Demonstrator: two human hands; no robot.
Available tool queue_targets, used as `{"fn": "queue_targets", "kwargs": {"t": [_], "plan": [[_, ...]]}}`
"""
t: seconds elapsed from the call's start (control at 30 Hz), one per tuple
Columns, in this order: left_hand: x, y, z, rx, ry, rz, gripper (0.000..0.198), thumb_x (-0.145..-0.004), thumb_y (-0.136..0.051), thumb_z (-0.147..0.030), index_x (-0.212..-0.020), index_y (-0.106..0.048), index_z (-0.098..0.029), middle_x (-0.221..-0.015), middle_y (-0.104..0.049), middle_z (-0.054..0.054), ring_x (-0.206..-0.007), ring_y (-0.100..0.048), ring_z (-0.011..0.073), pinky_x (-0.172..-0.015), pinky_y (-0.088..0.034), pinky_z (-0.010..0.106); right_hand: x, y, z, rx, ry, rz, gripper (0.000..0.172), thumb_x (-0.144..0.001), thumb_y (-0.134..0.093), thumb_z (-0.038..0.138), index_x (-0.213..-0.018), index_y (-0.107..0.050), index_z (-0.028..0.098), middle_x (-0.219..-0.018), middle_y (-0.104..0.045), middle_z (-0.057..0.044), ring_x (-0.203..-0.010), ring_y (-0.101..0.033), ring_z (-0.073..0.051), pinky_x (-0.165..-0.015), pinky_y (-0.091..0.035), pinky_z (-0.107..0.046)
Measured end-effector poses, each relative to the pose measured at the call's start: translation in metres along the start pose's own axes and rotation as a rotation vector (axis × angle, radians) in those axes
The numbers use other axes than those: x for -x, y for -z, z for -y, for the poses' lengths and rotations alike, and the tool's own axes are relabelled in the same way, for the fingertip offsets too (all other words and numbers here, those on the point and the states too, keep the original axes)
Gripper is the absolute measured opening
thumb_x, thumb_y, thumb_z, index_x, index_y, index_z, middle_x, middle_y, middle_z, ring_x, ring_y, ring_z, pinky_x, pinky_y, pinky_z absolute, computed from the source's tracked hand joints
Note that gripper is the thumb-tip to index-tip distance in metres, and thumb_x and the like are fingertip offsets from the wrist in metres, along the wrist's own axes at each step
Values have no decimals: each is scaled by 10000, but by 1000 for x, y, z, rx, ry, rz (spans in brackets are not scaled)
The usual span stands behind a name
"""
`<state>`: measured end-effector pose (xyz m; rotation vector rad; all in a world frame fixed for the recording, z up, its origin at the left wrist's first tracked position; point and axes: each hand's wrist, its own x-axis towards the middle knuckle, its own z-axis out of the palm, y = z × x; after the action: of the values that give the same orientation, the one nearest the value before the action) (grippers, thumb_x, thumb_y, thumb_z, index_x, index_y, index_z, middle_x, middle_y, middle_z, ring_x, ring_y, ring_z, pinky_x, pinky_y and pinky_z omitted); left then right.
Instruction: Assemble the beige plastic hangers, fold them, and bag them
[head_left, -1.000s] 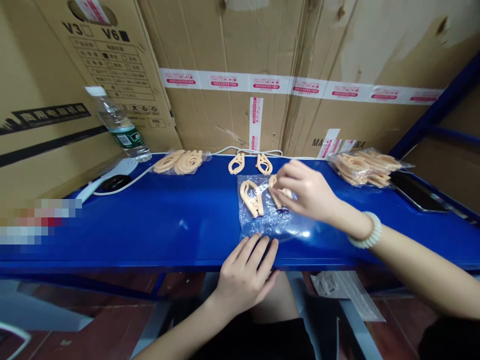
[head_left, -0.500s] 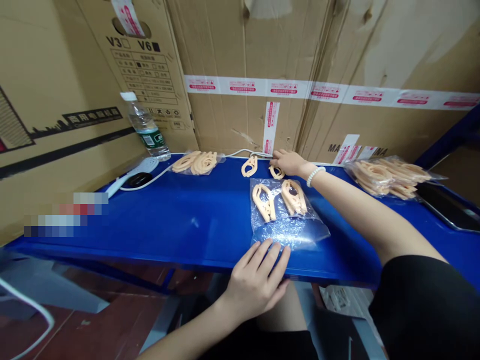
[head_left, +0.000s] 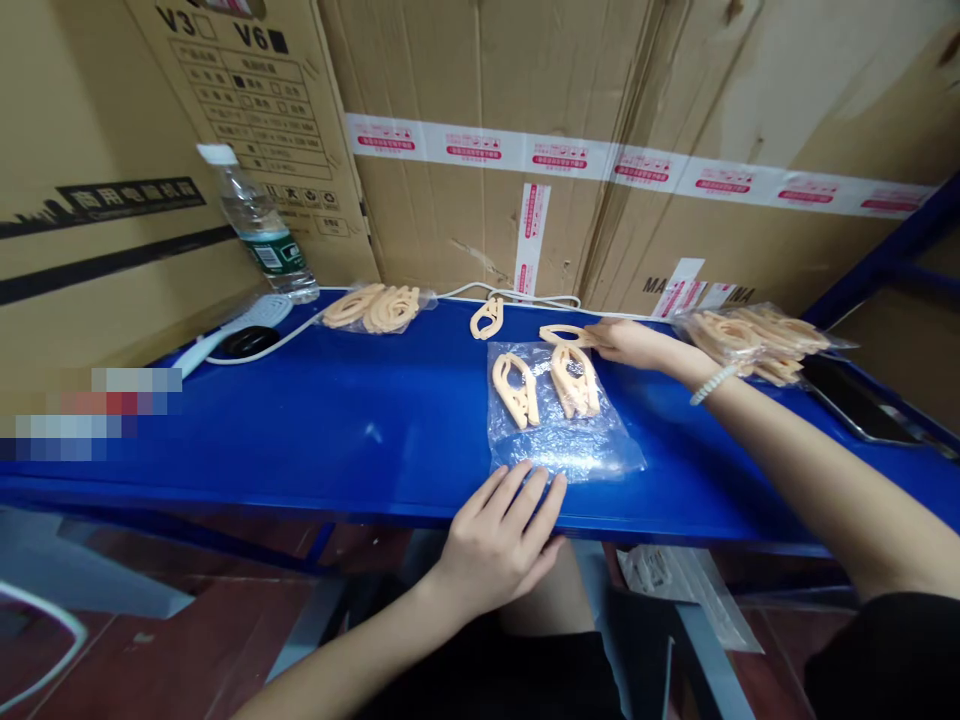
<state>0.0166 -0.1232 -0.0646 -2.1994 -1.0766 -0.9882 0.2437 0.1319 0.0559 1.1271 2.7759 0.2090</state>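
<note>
A clear plastic bag (head_left: 559,440) lies on the blue shelf (head_left: 337,430) with two peach plastic loop pieces (head_left: 545,385) on it. My left hand (head_left: 499,535) rests flat with fingers stretched out on the bag's near edge. My right hand (head_left: 634,343) is at the bag's far right corner, fingers pinched on a third peach loop piece (head_left: 566,335) held just above the bag. One more loose peach piece (head_left: 487,318) lies behind the bag.
A bag of peach pieces (head_left: 379,306) sits at the back left, a fuller bag (head_left: 754,340) at the back right. A water bottle (head_left: 259,230), a white cable and device (head_left: 240,330), a dark tablet (head_left: 855,405) and cardboard boxes (head_left: 570,140) ring the shelf.
My right hand put a second piece on the bag, reached to the back of the shelf, took a loose piece and brought it back toward the bag. My left hand stayed put.
</note>
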Motion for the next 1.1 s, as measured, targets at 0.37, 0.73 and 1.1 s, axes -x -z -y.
{"fn": "queue_targets", "kwargs": {"t": [0.37, 0.73, 1.1], "plan": [[1, -1, 0, 5, 4, 1, 463, -941, -593, -371, -1328, -658, -126, -1236, -725, 98, -1188, -647, 277, -1020, -515, 397, 94, 42, 62, -84, -4, -887, 216, -1032, -544, 270, -1064, -734, 173, -1015, -709, -115, -863, -683, -229, -743, -554, -357], [1, 0, 1, 7, 1, 0, 440, -957, -572, -375, -1298, -674, -117, -1224, -733, 106, -1179, -659, 279, -1013, -514, 397, 169, 19, 184, -189, 160, -703, 229, -1043, -473, 126, -1115, -682, 186, -808, -674, -42, -609, -625, -136, -495, -463, -261], [2, -6, -1, 25, 10, -93, 291, -922, -606, -338, -1084, -736, -134, -1134, -751, 138, -1096, -692, 294, -986, -547, 407, 92, -6, 196, 316, 346, -730, 194, -940, -494, 27, -1004, -675, 50, -746, -612, -73, -565, -536, -164, -426, -453, -295]]}}
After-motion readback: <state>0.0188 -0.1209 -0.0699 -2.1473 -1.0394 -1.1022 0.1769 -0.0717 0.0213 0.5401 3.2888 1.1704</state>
